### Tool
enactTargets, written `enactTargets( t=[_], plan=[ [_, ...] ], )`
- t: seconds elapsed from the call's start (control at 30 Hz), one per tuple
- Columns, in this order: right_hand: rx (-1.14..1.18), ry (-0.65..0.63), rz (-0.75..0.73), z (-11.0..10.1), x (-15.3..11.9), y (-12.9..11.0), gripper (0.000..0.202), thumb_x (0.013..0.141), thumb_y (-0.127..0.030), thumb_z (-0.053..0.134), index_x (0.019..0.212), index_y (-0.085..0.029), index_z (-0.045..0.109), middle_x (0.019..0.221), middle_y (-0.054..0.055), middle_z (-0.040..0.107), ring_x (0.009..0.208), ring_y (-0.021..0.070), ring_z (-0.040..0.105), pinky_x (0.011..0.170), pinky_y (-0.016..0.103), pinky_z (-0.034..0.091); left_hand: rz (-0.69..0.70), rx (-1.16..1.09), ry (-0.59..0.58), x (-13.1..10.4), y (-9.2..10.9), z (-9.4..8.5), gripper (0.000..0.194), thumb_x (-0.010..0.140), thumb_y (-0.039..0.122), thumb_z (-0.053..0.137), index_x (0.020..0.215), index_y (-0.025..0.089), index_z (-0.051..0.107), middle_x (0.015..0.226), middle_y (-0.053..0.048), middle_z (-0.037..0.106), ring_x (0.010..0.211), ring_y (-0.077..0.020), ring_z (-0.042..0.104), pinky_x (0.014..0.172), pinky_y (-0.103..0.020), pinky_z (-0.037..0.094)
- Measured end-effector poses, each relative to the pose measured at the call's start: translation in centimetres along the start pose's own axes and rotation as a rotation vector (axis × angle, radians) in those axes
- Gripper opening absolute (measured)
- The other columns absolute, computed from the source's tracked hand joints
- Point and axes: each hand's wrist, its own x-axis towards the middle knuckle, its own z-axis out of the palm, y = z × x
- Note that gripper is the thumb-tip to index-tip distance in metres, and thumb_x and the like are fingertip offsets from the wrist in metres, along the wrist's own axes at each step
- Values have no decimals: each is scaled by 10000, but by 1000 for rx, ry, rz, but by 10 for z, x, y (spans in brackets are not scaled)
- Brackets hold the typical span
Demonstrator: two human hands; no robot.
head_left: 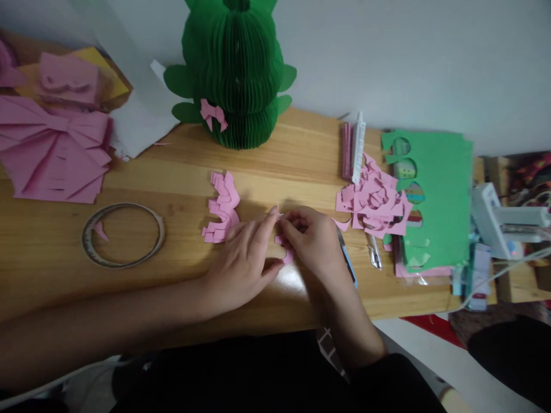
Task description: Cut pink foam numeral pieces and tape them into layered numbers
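My left hand [245, 258] lies low over the wooden table with its fingers stretched out, the fingertips touching my right hand. A small pink paper piece [287, 252] shows between the two hands, near my left thumb. My right hand [312, 238] is closed in a pinch on something small and whitish [279, 216], too small to name. Left of my left hand lies a stack of pink paper cutouts [224, 209]. Behind stands a green honeycomb paper figure [236, 74] with a pink paper bow [213, 115] on its lower left side.
A tape roll [87, 241] and pink folded paper [55, 149] lie at the left. Pink scraps [374, 198], a white glue tube [359, 149], green sheets [447, 201] and a blue-handled cutter [349, 264] lie at the right. A glue gun [495, 221] sits far right.
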Motion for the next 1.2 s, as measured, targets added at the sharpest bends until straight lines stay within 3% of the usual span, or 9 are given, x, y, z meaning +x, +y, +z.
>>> enactTargets(
  t=[0.43,0.63,0.83,1.03,1.2],
  plan=[
    [-19,50,24,-2,0,-4,127,814,-180,646,688,-175,644,530,-7,691,471,136,635,510,235,437,140,274,-42,2,5,1,777,938,238,524,1516,-58,97,1242,-264,664,1148,-286,652,956,-370,472],
    [47,98,-105,-2,-15,9,149,871,-281,615,855,-168,711,715,46,751,616,170,696,600,267,518,237,312,-41,2,3,3,772,950,231,496,1526,-51,68,1268,-286,650,1136,-295,668,909,-364,479],
    [-328,189,-361,13,-36,18,334,925,-165,464,1135,-145,723,832,107,701,722,215,654,671,332,542,160,185,-32,3,-1,2,864,880,198,541,1528,-64,33,1283,-313,621,1175,-344,642,918,-426,525],
    [-524,260,-384,32,-36,24,408,955,-122,410,1271,-81,665,857,144,648,747,236,618,704,357,563,78,78,-56,1,-5,-1,921,840,195,606,1548,29,41,1332,-287,585,1236,-369,594,963,-507,534],
    [-617,265,-372,39,-35,24,405,946,-78,416,1275,-85,652,868,146,638,763,248,603,722,384,570,86,59,-78,1,-8,1,955,809,182,632,1546,30,43,1364,-296,554,1275,-380,563,995,-524,519]
  ],
)
